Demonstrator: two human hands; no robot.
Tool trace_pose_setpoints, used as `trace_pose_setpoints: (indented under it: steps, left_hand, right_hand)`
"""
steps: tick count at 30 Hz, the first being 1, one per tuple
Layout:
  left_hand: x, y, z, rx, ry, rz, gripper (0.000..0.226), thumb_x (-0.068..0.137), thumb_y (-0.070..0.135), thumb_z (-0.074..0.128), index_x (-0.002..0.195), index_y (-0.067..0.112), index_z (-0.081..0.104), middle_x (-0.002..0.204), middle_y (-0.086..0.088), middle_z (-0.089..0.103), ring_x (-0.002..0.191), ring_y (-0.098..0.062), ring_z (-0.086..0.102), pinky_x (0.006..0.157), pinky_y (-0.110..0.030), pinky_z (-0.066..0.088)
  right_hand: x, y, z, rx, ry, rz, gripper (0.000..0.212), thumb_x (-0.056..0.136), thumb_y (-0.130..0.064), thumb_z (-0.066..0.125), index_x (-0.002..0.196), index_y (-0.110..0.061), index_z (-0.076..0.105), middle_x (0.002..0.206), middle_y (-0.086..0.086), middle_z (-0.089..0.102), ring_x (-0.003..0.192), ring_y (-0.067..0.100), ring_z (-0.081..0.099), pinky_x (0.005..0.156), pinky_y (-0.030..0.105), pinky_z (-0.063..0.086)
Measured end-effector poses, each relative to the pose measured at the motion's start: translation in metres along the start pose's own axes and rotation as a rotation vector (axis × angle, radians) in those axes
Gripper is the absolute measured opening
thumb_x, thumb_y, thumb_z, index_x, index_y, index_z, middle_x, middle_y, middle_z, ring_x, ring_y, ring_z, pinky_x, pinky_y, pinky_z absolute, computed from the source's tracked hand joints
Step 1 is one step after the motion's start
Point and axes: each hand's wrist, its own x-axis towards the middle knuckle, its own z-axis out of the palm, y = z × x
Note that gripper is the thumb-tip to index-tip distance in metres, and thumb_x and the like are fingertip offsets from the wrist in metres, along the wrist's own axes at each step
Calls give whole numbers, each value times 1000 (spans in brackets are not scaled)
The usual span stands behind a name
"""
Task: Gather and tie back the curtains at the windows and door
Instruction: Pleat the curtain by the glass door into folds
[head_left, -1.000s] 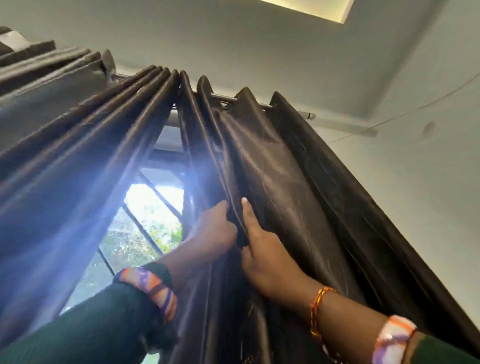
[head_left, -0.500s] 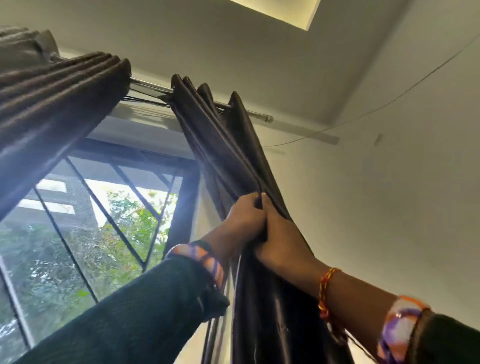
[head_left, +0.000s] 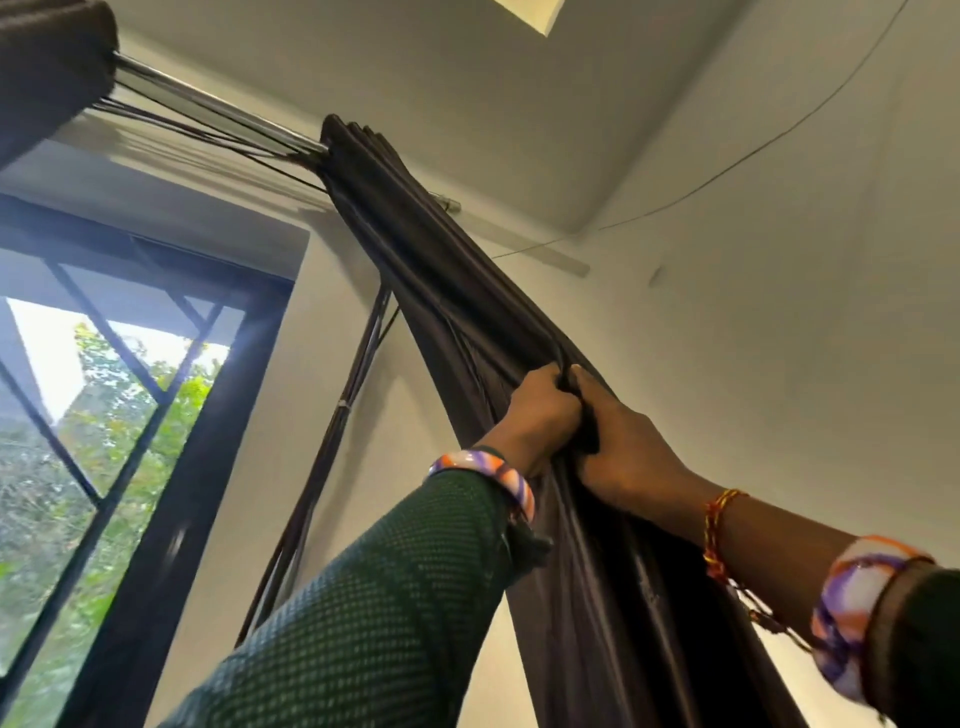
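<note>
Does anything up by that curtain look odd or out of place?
Yes: a bundle of dark cables hangs loose down the wall between the window frame and the gathered curtain, and more run along the rod. A thin wire also sags across the wall. The curtain itself looks undamaged.

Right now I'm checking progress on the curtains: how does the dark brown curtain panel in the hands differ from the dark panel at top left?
The dark brown curtain panel in the hands is bunched against the wall right of the window; the dark panel at top left hangs at the rod's other end. The left hand and right hand grip the first; nothing touches the second. Both hang from the shiny metal rod.
</note>
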Motion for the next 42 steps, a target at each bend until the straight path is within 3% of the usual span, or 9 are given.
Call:
trace_pose_setpoints:
  steps: [5,10,13,17,23,29,32,39,42]
  left_hand:
    - [-14,10,-21,31,-43,-38,34,76,8,48,105,-5,60,106,-28,62,101,-37,60,92,-48,49]
    - [-40,14,-76,165,-200,-148,29,94,10,43,117,-3,56,111,-23,62,95,-31,62,81,-44,53]
    - [-60,19,-127,282,-295,-230,28,94,10,44,119,1,53,104,-21,62,90,-34,64,80,-47,55]
    - [-87,25,-194,379,-345,-350,22,95,4,35,98,-2,56,92,-24,63,76,-31,63,81,-44,52]
    - [-124,33,-299,520,-302,-422,24,91,2,39,106,-1,57,85,-9,64,76,-21,65,70,-32,55]
    - [-162,55,-405,1026,-70,-289,18,87,15,48,91,7,64,93,-9,71,80,-25,69,61,-31,56]
    - [-186,75,-457,1319,139,-67,30,84,24,53,107,6,63,107,-16,66,102,-32,62,80,-35,50]
    - [-240,118,-558,1435,582,114,35,83,26,51,115,15,60,122,-15,57,116,-36,51,90,-41,44]
    - [-254,121,-596,1459,596,-52,43,85,28,49,128,20,47,129,-19,44,119,-39,43,94,-44,40]
  right_hand:
    - [-2,-20,10,-85,26,-11,83,82,0,54,151,-15,11,148,10,38,132,25,41,101,22,34]
    - [-5,-72,28,-342,104,-108,80,87,-12,54,150,-22,7,159,2,3,147,21,8,111,35,29]
    - [-2,-110,41,-263,63,-195,68,87,-13,52,147,-24,23,155,3,24,143,21,22,111,33,27]
    - [4,-166,69,-137,63,-235,40,89,-10,46,127,-23,49,121,9,61,111,30,58,87,36,47]
    - [11,-263,114,96,30,-256,17,84,-11,49,99,-15,58,102,13,66,97,34,62,80,43,52]
    - [10,-374,148,245,21,-251,34,81,-16,51,115,-16,59,115,11,65,105,33,61,87,42,51]
    - [9,-434,163,296,41,-238,43,81,-23,40,118,-13,59,121,13,61,111,34,58,91,40,48]
    - [3,-545,173,517,63,-81,45,92,-43,46,126,-13,46,123,17,59,115,36,54,92,39,45]
    - [2,-571,176,522,-2,-34,55,85,-45,56,125,-11,40,120,16,59,112,35,55,94,43,46]
